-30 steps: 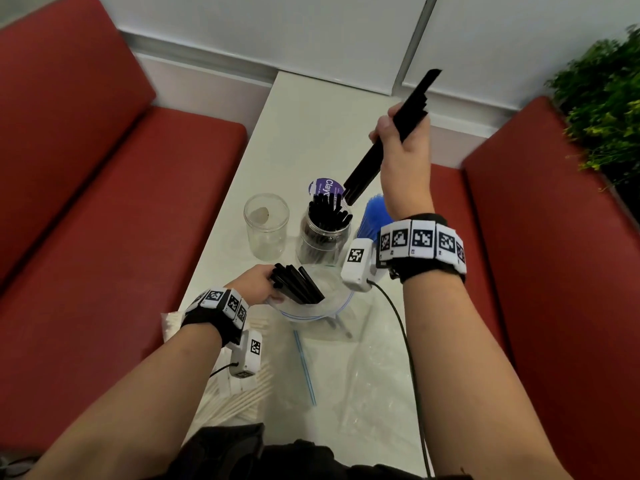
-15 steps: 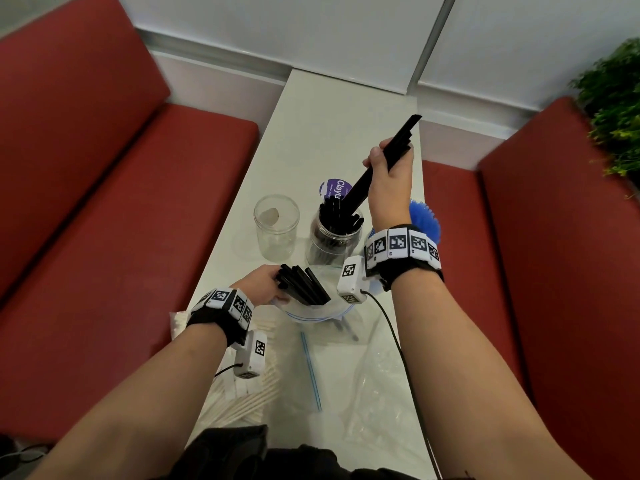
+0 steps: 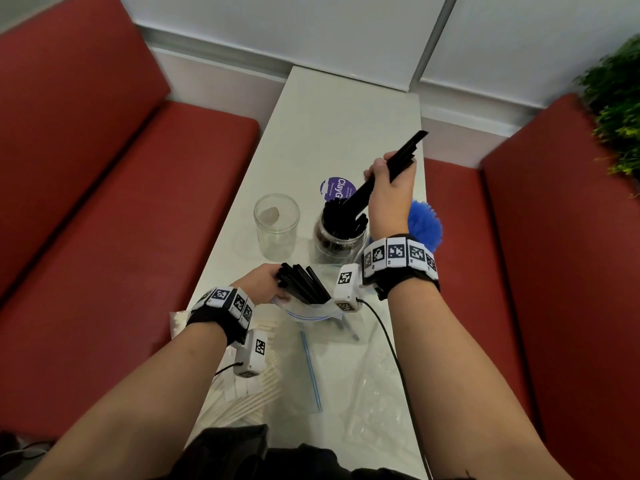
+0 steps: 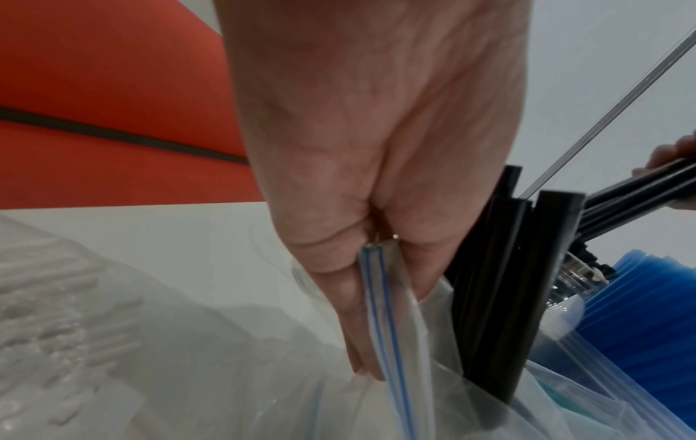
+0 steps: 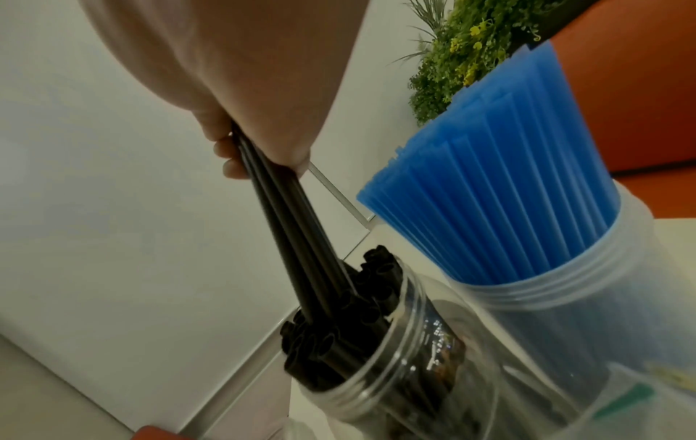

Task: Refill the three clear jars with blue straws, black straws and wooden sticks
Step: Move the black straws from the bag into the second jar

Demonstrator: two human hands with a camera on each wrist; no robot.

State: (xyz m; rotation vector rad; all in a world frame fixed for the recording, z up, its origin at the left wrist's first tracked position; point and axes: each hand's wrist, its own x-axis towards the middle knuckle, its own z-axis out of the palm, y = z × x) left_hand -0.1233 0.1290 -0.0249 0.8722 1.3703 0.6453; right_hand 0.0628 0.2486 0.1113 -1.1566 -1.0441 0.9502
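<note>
My right hand (image 3: 388, 188) grips a bunch of black straws (image 3: 384, 174), their lower ends entering the middle clear jar (image 3: 337, 244), which holds several black straws (image 5: 339, 303). To its right stands a jar (image 5: 565, 297) packed with blue straws (image 3: 424, 226). An empty clear jar (image 3: 276, 225) is on the left. My left hand (image 3: 263, 284) pinches the rim of a zip bag (image 4: 391, 327) with more black straws (image 3: 303, 282) sticking out of it.
Wrapped wooden sticks (image 3: 242, 400) lie at the table's near left under my left wrist. Empty zip bags (image 3: 360, 382) cover the near table. A purple round label (image 3: 337, 190) lies behind the jars. Red benches (image 3: 104, 202) flank the narrow white table (image 3: 339, 109); a plant (image 3: 620, 109) is far right.
My right hand has come down and toward me with its bunch of black straws, from high above the jars until the lower ends reach into the middle jar. The left hand stayed put.
</note>
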